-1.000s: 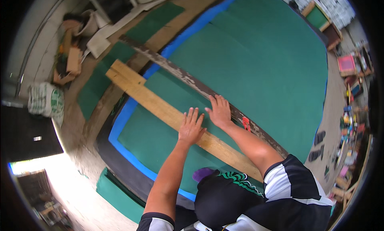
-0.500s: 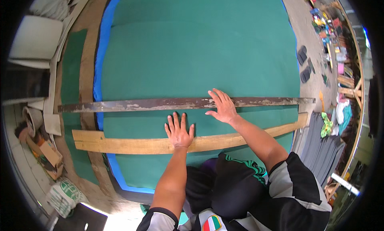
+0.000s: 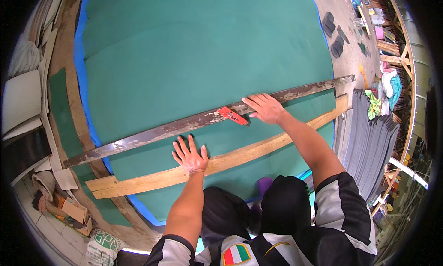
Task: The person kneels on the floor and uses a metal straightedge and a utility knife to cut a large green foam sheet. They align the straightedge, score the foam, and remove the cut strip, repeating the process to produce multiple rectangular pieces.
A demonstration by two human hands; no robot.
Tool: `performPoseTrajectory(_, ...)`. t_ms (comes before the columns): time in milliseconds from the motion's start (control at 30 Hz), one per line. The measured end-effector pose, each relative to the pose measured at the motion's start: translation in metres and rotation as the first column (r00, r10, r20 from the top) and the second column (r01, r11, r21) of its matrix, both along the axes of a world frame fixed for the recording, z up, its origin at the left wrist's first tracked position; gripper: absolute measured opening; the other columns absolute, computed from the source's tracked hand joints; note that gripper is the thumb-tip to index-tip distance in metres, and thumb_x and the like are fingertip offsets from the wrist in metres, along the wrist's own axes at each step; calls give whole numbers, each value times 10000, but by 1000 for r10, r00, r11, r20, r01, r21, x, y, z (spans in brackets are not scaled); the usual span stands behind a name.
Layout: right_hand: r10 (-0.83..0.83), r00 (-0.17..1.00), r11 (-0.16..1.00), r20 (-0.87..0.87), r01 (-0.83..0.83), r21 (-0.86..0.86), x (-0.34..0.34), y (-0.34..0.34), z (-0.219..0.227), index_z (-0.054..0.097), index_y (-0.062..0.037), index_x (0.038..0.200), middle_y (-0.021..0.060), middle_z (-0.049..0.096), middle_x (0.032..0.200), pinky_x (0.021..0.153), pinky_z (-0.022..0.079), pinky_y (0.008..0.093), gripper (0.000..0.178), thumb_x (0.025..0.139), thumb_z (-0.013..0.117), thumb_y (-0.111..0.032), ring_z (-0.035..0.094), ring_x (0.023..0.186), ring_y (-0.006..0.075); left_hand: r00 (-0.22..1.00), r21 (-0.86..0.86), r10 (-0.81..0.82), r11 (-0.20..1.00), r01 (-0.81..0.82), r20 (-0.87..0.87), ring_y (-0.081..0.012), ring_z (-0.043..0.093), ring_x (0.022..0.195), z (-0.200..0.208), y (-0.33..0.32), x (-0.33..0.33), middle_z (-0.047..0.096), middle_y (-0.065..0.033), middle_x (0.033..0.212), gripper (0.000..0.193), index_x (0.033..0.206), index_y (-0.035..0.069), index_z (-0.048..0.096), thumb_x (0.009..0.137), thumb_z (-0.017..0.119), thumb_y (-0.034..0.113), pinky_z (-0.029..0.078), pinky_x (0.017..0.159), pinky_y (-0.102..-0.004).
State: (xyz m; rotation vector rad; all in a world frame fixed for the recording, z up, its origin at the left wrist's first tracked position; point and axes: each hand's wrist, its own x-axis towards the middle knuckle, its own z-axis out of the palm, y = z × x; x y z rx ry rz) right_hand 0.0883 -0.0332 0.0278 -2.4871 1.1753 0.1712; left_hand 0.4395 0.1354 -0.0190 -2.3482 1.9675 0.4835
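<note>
A long dark metal straightedge (image 3: 170, 129) with worn, scratched paint lies across a wide green sheet (image 3: 207, 54). My right hand (image 3: 266, 108) rests on the straightedge, fingers laid out over it and thumb at its near edge. A red utility knife (image 3: 234, 116) lies left of that hand, partly on the straightedge and partly on the sheet; neither hand touches it. Fingers spread, my left hand (image 3: 190, 157) presses flat on the sheet between the straightedge and a wooden plank (image 3: 240, 157). Its wrist crosses above the plank.
Blue material (image 3: 79, 49) shows under the sheet's left side, near a narrow green strip (image 3: 64, 114). Dark slippers (image 3: 337, 46) lie on the floor at right. Stacked grey sheets (image 3: 364, 137) stand nearer, and a cardboard box (image 3: 76, 210) sits at lower left.
The view has turned, so the straightedge and plank now slant up to the right. My right hand has shifted right along the straightedge, and the red utility knife has come into sight beside it.
</note>
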Motion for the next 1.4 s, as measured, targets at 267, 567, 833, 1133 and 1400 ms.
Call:
performPoseTrajectory(267, 82, 996, 975, 27, -74, -210, -4, -21, -16, 474, -106, 1540, 113, 603, 1338, 1067, 468, 446, 675, 942, 712, -305, 567, 1225, 297, 999, -62, 23, 998, -21, 30, -391, 182, 1593, -5, 3, 1, 252, -133, 1726, 702, 1603, 238, 439, 970, 560, 514, 145, 1253, -625)
performPoseTrajectory(567, 85, 994, 946, 63, -61, -317, 2, -122, -36, 452, -162, 1579, 123, 589, 1377, 1129, 426, 462, 655, 979, 681, -294, 530, 1302, 308, 998, -144, 52, 988, -49, 21, -378, 209, 1586, 0, -1, -3, 303, -125, 1704, 659, 1570, 228, 492, 970, 569, 491, 157, 1255, -612)
performPoseTrajectory(833, 36, 995, 954, 88, -8, -298, -10, -143, -38, 461, -170, 1577, 125, 598, 1357, 1107, 433, 464, 616, 1004, 655, -286, 542, 1276, 308, 998, -201, 45, 979, -36, 42, -379, 250, 1569, -3, 3, 0, 353, -128, 1676, 636, 1547, 220, 518, 972, 582, 484, 189, 1244, -617)
performPoseTrajectory(1133, -257, 963, 780, 79, 255, -571, -1, -74, -35, 425, -179, 1597, 234, 486, 1525, 1177, 371, 554, 727, 959, 717, -368, 435, 1441, 419, 997, -214, 29, 977, -12, 74, -364, 252, 1570, -9, 6, 0, 321, -122, 1691, 618, 1559, 233, 496, 997, 559, 481, 185, 1249, -608)
performPoseTrajectory(1400, -159, 973, 954, 167, 195, -227, -63, 124, -30, 459, -177, 1574, 222, 417, 1605, 1215, 311, 581, 843, 899, 678, -633, 366, 1507, 408, 985, -209, -143, 965, 160, 92, -373, 269, 1560, 8, 18, -3, 358, -145, 1654, 784, 1542, 229, 511, 896, 660, 648, 207, 1230, -635)
